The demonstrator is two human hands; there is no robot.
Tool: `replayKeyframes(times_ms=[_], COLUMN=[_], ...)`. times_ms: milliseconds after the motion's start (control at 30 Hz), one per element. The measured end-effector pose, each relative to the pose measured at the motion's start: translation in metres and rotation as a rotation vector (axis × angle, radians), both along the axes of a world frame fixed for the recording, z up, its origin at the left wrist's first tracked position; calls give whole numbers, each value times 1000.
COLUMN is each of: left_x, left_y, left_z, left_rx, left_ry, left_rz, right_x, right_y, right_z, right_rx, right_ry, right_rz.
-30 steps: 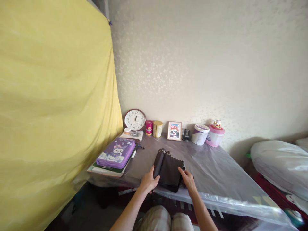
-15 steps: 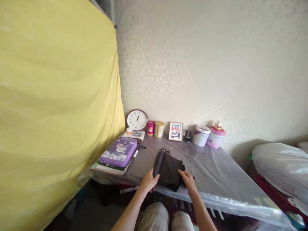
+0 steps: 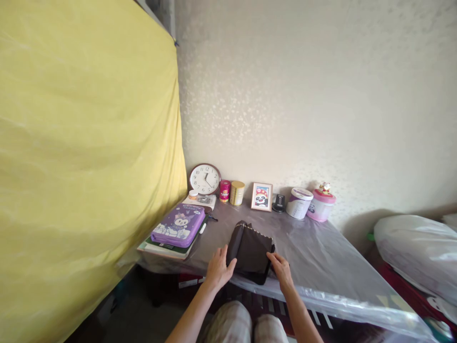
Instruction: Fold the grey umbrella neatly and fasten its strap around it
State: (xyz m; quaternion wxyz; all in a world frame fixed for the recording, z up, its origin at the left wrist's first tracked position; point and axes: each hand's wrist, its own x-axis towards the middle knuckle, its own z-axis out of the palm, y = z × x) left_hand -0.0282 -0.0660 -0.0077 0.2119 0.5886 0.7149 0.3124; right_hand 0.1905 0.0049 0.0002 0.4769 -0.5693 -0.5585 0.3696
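Observation:
A folded dark brown cloth (image 3: 250, 250) lies near the front edge of a plastic-covered table (image 3: 314, 267). My left hand (image 3: 218, 269) rests flat against its left side, fingers stretched out along the rolled edge. My right hand (image 3: 282, 269) touches its lower right corner, fingers laid on the fabric. Neither hand lifts the cloth off the table.
A purple cartoon pencil case (image 3: 178, 225) lies on books at the left. Along the wall stand a clock (image 3: 204, 178), a red tin (image 3: 224, 190), a gold tin (image 3: 236, 193), a framed picture (image 3: 261, 196), a white tub (image 3: 299, 202) and a pink jar (image 3: 320, 204). A yellow sheet (image 3: 82, 157) hangs at left.
The view has shifted slightly right. My left hand's fingers have spread flatter along the cloth's left edge; the cloth and my right hand stay in nearly the same place.

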Motion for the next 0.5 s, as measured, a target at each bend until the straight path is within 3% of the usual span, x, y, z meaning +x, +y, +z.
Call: replayKeyframes(times_ms=[167, 300, 500], left_x=[-1, -2, -19], left_y=[10, 13, 8], left_z=[-11, -17, -11], left_rx=[73, 76, -2], left_ry=[-77, -150, -284], left_rz=[-116, -187, -294], right_x=[-10, -29, -72], right_y=[5, 12, 17], right_z=[29, 47, 66], right_rx=[99, 55, 27], right_ry=[-18, 45, 164], right_rz=[-33, 80, 207])
